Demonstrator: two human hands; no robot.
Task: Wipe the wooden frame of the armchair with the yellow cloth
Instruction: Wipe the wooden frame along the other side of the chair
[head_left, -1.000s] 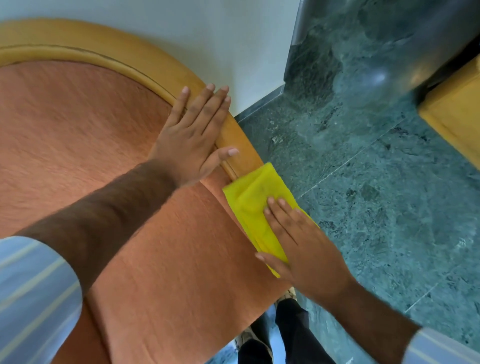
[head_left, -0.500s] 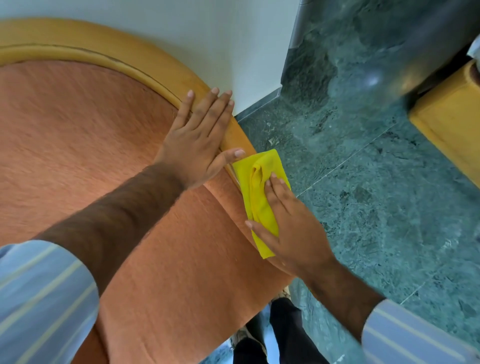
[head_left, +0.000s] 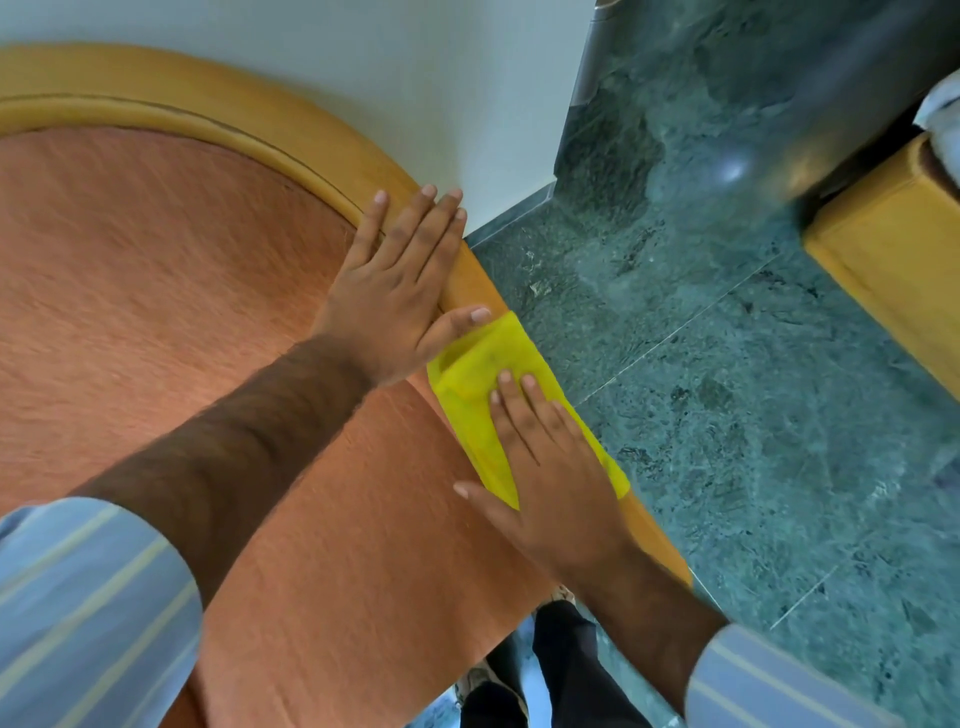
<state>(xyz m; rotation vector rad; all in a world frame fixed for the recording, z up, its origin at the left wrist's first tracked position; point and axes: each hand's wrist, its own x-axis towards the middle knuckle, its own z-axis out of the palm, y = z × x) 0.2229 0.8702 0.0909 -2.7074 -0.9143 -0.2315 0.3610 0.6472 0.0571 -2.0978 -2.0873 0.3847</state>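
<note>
1. Biggest thing in view is the armchair (head_left: 156, 312). Its orange upholstered back fills the left side, and the wooden frame (head_left: 291, 140) curves around the top edge and down the right edge. It sits close to a white wall (head_left: 363, 62), likely why the person is working from above.

2. The green marble floor (head_left: 727, 415) covers the right half, with a yellowish wooden piece of furniture (head_left: 883, 249) at the far right edge, well apart from the chair.

3. The left hand (head_left: 395, 296) lies flat and open across the frame's upper right curve, fingers spread, gripping nothing. I'd guess it's there to steady the chair or the person's lean. The thumb tip touches the top edge of the cloth.

4. The right hand (head_left: 550, 467) is pressed palm-down on the cloth, fingers extended. It's pinning the cloth rather than clenching it, which makes sense for spreading pressure along a narrow rail.

5. The yellow cloth (head_left: 483, 374) is folded into a long strip laid along the frame's right edge, just below the left hand. The fold roughly matches the rail's width.

6. Bare wood shows below the right wrist, so I'd say that lower stretch remains to be wiped, along with the top arc.
</note>
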